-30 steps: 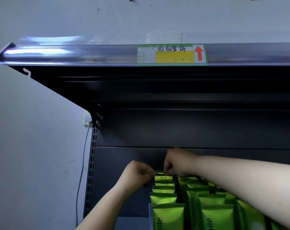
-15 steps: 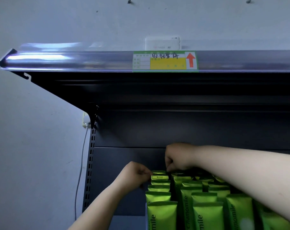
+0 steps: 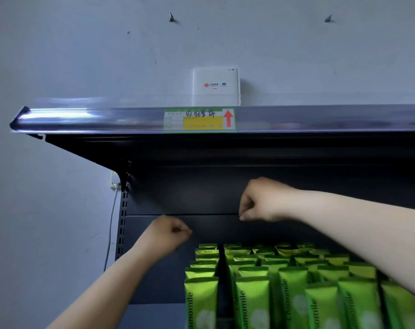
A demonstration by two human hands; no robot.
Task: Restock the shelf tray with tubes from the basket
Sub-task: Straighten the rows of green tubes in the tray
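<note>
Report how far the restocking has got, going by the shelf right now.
Done: the green tubes stand upright in several packed rows, reaching back toward the panel. In hand: nothing; the left hand and right hand are curled and hold nothing, raised above the back row. Left: cannot tell, as the basket is out of view; the leftmost row looks filled to the back.

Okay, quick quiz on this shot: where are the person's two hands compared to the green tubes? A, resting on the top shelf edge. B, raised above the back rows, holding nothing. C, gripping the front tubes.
B: the left hand and right hand are curled fists, empty, in front of the dark back panel, above the green tubes.
</note>
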